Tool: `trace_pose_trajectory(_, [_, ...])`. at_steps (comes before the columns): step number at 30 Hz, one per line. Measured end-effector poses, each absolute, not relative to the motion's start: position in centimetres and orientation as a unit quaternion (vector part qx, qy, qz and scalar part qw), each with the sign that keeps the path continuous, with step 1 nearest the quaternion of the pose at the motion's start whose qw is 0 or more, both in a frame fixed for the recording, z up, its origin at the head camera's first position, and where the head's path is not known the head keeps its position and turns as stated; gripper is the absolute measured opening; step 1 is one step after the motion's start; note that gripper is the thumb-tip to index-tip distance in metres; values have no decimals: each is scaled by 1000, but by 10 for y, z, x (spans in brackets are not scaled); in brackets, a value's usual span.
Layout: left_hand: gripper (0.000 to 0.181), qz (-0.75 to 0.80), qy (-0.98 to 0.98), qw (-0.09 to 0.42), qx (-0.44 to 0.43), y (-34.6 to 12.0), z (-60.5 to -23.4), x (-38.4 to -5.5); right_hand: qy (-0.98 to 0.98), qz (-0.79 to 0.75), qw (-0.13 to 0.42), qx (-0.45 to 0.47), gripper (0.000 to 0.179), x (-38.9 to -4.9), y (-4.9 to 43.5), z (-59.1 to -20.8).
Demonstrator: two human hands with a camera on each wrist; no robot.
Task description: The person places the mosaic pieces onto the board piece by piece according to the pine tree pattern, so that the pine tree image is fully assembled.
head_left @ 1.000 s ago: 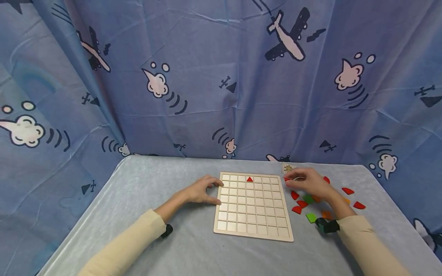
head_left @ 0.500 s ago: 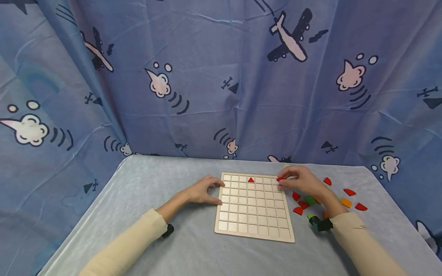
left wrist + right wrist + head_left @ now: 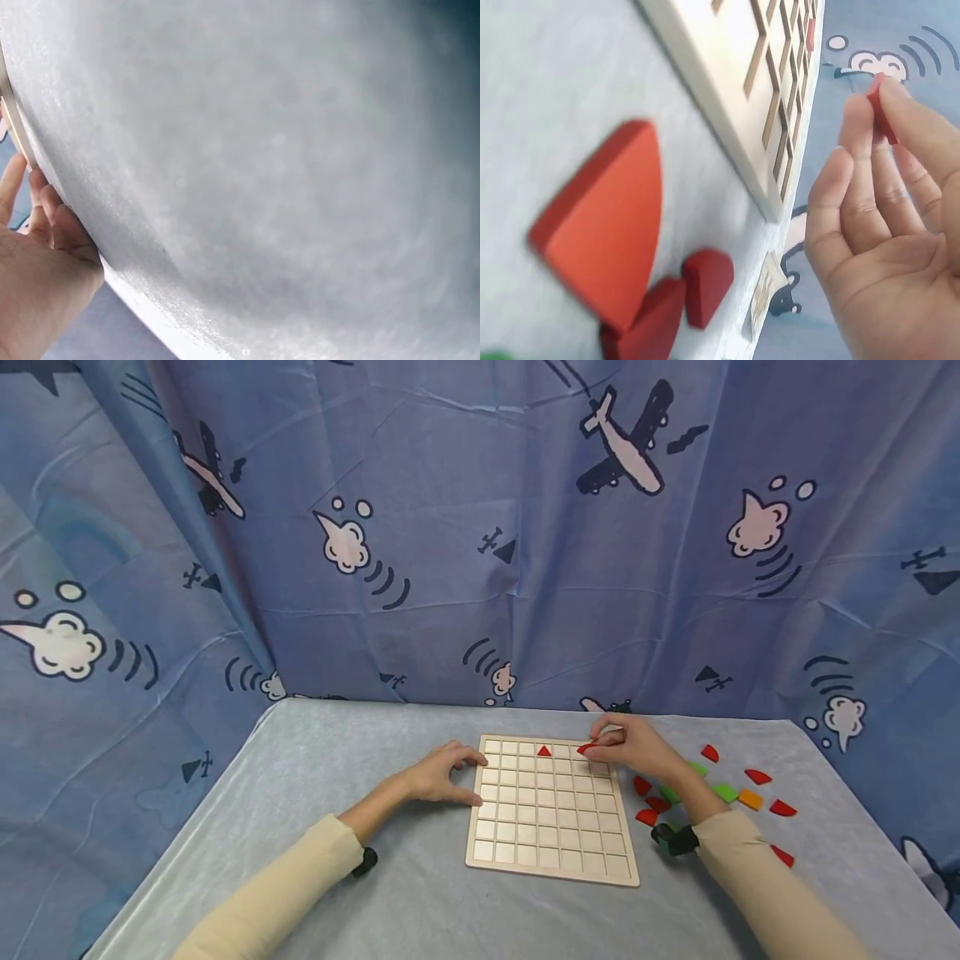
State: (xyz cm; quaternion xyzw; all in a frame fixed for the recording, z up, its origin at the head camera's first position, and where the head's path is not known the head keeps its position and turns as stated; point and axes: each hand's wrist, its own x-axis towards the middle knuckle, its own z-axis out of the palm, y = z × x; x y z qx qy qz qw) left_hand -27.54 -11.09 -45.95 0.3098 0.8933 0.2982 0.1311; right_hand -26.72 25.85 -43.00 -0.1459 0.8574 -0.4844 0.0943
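Observation:
A pale wooden board with a grid of square recesses (image 3: 551,874) lies on the table in the head view. A small red triangle piece (image 3: 543,751) sits in its far row. My left hand (image 3: 438,774) rests at the board's left edge, thumb and fingers spread apart with the tips touching the rim. Over the board's far right corner, my right hand (image 3: 636,750) pinches a red block (image 3: 586,748) between thumb and forefinger. The right wrist view shows this red block (image 3: 883,112) edge-on, raised off the board, its other fingers loosely bent below.
Right of the board lie scattered red blocks with a curved side (image 3: 782,808), green blocks (image 3: 725,792) and an orange block (image 3: 750,799). A small flat patterned packet (image 3: 766,292) lies past the board's corner. A blue printed curtain (image 3: 420,527) hangs behind the table.
My right hand has moved left from beside the board to over its far right corner, carrying the red block. My left hand stays at the left edge.

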Motion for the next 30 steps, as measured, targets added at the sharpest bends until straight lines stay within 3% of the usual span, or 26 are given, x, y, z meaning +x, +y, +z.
trace_pose_trajectory(12, [62,293,893,132,314,-111,-457,-274,862,-459,61,-204,28,-284,228,-437])
trace_pose_trajectory(21, [61,286,894,128,320,-110,-456,-276,843,-482,97,-217,23,-293,212,-438])
trace_pose_trajectory(30, [61,293,891,123,324,-111,-456,-276,842,-471,94,-246,22,-299,202,-446])
